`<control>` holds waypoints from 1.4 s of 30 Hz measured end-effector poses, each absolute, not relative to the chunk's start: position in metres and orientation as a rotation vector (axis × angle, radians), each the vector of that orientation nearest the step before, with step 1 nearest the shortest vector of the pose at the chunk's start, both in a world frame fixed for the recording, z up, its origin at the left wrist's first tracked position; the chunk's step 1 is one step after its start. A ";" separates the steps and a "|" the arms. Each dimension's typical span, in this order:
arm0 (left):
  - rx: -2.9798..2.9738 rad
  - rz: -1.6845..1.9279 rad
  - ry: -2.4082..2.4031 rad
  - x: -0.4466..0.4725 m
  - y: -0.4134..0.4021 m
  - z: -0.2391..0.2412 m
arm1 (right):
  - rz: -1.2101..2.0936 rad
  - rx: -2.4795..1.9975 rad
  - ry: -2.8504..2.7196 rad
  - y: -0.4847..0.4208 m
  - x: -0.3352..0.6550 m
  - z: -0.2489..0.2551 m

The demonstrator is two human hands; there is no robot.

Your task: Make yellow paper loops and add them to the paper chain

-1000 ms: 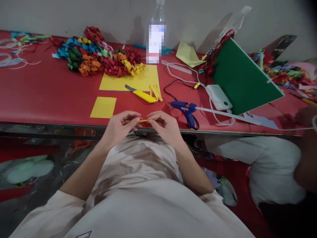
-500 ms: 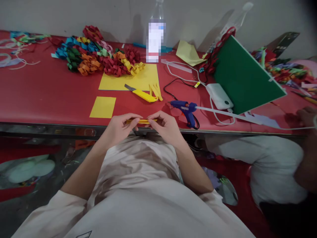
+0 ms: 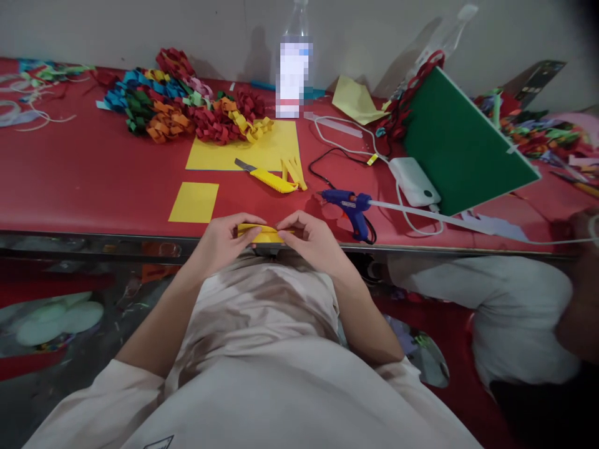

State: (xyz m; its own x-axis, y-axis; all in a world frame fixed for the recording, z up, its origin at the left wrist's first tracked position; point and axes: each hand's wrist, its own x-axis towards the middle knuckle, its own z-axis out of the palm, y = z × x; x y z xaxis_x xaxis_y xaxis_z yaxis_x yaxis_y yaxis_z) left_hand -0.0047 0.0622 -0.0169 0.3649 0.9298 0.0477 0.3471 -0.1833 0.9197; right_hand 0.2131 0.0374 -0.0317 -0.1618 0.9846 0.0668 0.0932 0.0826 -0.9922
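- The folded yellow paper [image 3: 267, 237] is held between the 2 hands, at the near edge of the red table [image 3: 93, 168] and above the person's lap.
- Its long axis runs left to right, roughly along the table edge; 1 end points to the left hand [image 3: 223, 240], the other to the right hand [image 3: 312, 240].
- A crease or flap runs lengthwise, with the broader face below it turned toward the person.
- The left hand is partly closed, fingers curled behind the paper, thumb in front, pinching the left end.
- The right hand is curled the same way and pinches the right end between thumb and fingers; its fingertips are near the left hand's, with a small gap between.
- Beyond the hands lies a yellow knife [image 3: 271, 179], its blade pointing left and away from the person; yellow strips [image 3: 294, 173] lie at its handle end.
- A yellow square [image 3: 193, 202] lies flat near the left hand.
- Just beside the right hand is a blue glue gun [image 3: 350, 209], nozzle pointing left, with a long white stick [image 3: 435, 218] running out of its back to the right.
- Farther back, colourful paper chains [image 3: 171, 121] lie heaped, some on a large yellow sheet [image 3: 210, 157].
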 end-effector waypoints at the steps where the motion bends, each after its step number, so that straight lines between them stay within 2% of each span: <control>1: 1.699 0.836 1.158 -0.003 0.061 -0.016 | 1.232 -1.157 -1.452 0.038 0.213 -0.030; 11: 1.501 0.869 1.024 -0.004 0.062 -0.013 | 1.396 -1.040 -1.349 0.040 0.208 -0.026; 29: 1.429 1.057 1.176 0.007 0.058 -0.021 | 1.386 -0.982 -1.422 0.038 0.212 -0.026; 42: 1.727 1.072 1.341 0.010 0.048 -0.015 | 1.163 -1.225 -1.367 0.040 0.196 -0.024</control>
State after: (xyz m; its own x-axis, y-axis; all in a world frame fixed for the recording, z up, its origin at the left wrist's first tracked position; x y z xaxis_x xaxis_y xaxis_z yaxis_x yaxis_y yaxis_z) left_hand 0.0097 0.0476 -0.0146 0.1248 0.9733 0.1926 0.4020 -0.2271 0.8870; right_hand 0.1957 0.0396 -0.0244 -0.0693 0.9965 0.0459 0.1144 0.0536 -0.9920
